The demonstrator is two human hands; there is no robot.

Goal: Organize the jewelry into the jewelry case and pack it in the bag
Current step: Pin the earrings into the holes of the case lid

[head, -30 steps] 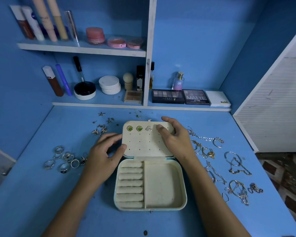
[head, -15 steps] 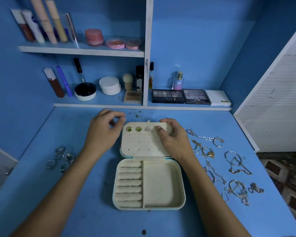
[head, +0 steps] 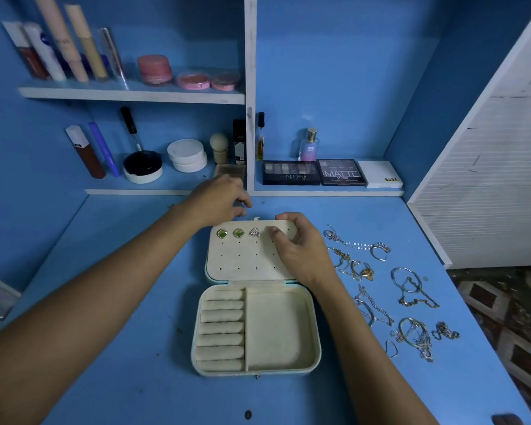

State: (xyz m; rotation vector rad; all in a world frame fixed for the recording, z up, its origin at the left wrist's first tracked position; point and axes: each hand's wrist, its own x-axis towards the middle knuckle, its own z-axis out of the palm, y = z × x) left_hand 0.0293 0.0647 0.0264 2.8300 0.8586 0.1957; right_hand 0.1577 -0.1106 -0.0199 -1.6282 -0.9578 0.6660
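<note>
left hand (head: 219, 199): moved from 10 to 12 o'clock of case lid (head: 246, 256), fingertips pinched, contents unclear | right hand (head: 298, 243): unchanged, gripping lid's far-right corner | earrings (head: 238, 233): three, same

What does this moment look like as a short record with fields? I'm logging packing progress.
case: jewelry case open flat on the table
earrings in lid: two green studs, one triangular stud
left hand: behind the lid's far edge, fingers curled; what it holds is unclear
right hand: grips the lid's right corner
loose jewelry: chains and bangles right of case
</note>
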